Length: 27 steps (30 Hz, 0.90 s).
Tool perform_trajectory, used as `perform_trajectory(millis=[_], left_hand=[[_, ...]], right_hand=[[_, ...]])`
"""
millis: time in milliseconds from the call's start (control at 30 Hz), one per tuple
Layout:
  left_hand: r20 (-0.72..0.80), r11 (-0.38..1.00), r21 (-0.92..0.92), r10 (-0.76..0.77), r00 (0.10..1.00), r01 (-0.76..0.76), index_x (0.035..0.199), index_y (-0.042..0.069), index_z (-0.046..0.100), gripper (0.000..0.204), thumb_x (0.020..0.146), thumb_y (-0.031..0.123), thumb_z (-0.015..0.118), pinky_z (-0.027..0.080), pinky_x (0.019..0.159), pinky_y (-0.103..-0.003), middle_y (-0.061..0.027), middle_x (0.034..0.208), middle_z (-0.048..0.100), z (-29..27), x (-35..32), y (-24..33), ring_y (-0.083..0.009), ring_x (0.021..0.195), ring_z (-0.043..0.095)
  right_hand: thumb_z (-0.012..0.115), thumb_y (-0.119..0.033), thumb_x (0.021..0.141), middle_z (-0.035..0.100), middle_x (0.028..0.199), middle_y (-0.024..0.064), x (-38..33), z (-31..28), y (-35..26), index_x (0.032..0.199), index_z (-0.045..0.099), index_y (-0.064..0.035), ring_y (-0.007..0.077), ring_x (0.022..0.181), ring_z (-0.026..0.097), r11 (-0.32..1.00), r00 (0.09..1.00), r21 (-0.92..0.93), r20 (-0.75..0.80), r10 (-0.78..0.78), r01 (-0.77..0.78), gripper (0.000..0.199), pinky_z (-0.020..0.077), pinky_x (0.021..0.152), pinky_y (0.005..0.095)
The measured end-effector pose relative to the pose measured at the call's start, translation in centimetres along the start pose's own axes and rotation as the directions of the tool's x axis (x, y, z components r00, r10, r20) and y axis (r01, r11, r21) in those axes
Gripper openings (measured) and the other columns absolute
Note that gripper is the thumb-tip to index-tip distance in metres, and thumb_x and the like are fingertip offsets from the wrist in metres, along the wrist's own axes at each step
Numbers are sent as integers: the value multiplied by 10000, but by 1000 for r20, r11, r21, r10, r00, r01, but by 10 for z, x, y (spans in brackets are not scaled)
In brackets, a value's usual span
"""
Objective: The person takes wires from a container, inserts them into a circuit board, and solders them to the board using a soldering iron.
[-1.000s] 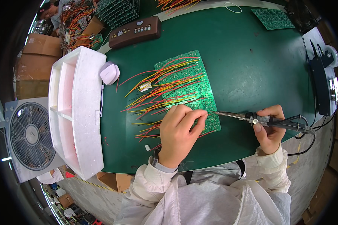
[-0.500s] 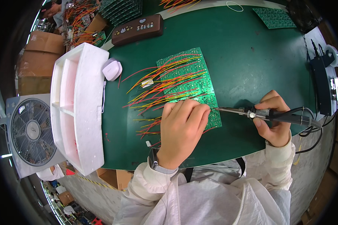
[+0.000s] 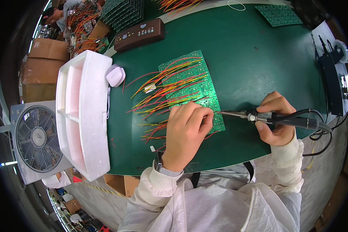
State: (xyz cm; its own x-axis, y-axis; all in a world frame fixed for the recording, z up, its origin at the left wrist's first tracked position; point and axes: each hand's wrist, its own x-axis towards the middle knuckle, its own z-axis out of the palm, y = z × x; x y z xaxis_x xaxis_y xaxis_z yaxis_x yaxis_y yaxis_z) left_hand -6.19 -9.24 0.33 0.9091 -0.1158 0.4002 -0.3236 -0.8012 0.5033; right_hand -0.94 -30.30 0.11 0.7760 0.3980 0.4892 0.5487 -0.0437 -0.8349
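You are pressing your left hand (image 3: 187, 133) palm-down, fingers curled loosely and gripping nothing, on the near end of the green rectangular printed circuit board (image 3: 189, 87), which is lying flat near the middle of the dark green counter (image 3: 259, 54). Your right hand (image 3: 276, 121) is clenching the black handle of the soldering iron (image 3: 276, 119), and the iron's thin metal tip is pointing left and meeting the board's near right edge just beside your left fingertips (image 3: 207, 114). The iron's black cable (image 3: 321, 133) is looping off the counter's right edge. A fan of red, orange and yellow wire leads (image 3: 162, 91) is spreading leftward off the board, some leads running under your left hand. A small white connector piece (image 3: 150, 88) is sitting among the leads. To the left, a white foam tray with pink-tinted compartments (image 3: 81, 116) is lying along the counter's edge, with a small pale lilac rounded case (image 3: 115, 75) touching its right side. A brown rectangular box with buttons (image 3: 140, 34) is lying at the far side. A black power unit (image 3: 334, 87) is standing at the right edge. A white box fan (image 3: 36, 141) is standing off the counter on the left.
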Motion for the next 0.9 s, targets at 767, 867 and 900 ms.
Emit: perform_trajectory(millis=[767, 867, 900], left_hand=[[-5, 1000, 5, 2, 1000, -2, 721, 68, 573, 196, 581, -35, 664, 345, 571, -275, 4, 683, 519, 0, 0, -1, -142, 585, 468], [-15, 1000, 14, 19, 1000, -18, 721, 71, 573, 196, 583, -33, 665, 343, 570, -276, 6, 684, 519, -2, 2, 1, -146, 592, 468], [-14, 999, 23, 23, 1000, -22, 723, 72, 572, 198, 583, -33, 665, 343, 571, -276, 7, 685, 519, -2, 2, 1, -150, 596, 469]], right_hand=[[662, -36, 623, 522, 711, 103, 8, -10, 1, 823, 547, 24, 164, 617, 482, 996, 993, 53, 96, 66, -71, 238, 360, 524, 255], [679, -22, 623, 529, 721, 107, 13, -14, -6, 833, 557, 28, 169, 623, 486, 997, 988, 34, 138, 69, -74, 248, 358, 530, 261], [679, -22, 623, 529, 721, 107, 14, -16, -7, 833, 557, 28, 169, 623, 486, 997, 988, 37, 138, 68, -74, 248, 358, 530, 261]])
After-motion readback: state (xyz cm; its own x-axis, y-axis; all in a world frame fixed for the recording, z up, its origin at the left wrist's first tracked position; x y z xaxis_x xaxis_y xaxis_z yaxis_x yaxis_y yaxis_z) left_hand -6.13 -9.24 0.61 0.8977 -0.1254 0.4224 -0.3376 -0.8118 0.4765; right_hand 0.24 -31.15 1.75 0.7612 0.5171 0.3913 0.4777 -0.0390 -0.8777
